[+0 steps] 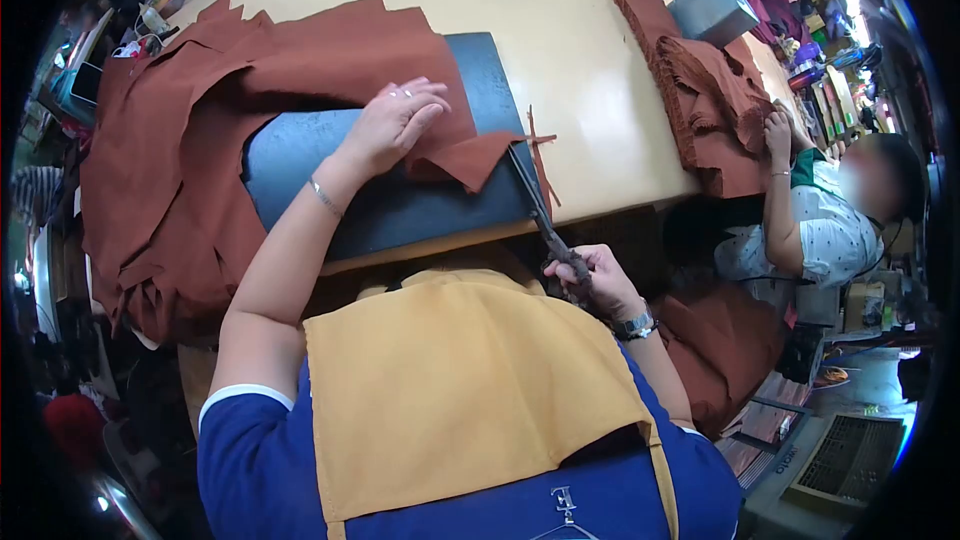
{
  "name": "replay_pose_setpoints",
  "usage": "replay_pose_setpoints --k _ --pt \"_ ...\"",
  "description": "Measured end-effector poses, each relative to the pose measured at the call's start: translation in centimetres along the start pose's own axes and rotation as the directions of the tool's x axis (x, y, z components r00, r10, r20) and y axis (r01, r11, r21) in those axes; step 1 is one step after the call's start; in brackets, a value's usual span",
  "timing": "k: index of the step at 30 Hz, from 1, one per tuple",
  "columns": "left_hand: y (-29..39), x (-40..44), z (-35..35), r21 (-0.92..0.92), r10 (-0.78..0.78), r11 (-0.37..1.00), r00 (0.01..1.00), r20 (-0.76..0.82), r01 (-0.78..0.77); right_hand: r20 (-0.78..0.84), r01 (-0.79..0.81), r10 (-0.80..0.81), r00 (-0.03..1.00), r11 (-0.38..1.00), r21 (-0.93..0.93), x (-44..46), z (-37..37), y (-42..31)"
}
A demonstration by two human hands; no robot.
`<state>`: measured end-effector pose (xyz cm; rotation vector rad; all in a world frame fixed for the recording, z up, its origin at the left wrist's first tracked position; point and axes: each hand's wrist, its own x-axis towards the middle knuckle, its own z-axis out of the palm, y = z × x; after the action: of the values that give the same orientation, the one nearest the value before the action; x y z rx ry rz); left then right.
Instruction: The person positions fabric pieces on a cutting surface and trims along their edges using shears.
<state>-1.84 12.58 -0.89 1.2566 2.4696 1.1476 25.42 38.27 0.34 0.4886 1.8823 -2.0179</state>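
Mustard apron; right hand grips scissors, left hand unclenched over rumpled rust cloth

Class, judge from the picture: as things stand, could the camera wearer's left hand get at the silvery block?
Probably not without leaning or stepping: the left hand is over the brown cloth, while the silvery block sits far across the table, beyond the scissors.

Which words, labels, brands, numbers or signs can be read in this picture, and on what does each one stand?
"F": apparently this letter, in a silver emblem on the front of the blue shirt.
Unreadable: dark lettering on the grey case at lower right, too blurred.
Unreadable: the wristwatch dial, too small.
No other text can be read with certainty.
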Motion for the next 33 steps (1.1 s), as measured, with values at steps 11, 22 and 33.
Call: replay_pose_setpoints --k 11,22,33 --pt "-1.1 -0.2 0.6 0.545 -0.072 0.834 0.997 -0.038 0.081 0.206 0.014 -0.05 0.977 0.985 0.17 -0.5 0.2 2.1" --pt "-0.4 -0.9 1.5 0.628 -0.188 0.749 0.977 -0.103 0.21 0.157 -0.018 -0.007 0.988 0.987 0.161 -1.3 0.2 1.5" --pt "-0.4 -1.0 2.5 0.565 -0.031 0.815 0.983 -0.18 0.129 0.015 -0.146 0.146 0.989 0.989 -0.027 -2.5 -1.1 1.3"
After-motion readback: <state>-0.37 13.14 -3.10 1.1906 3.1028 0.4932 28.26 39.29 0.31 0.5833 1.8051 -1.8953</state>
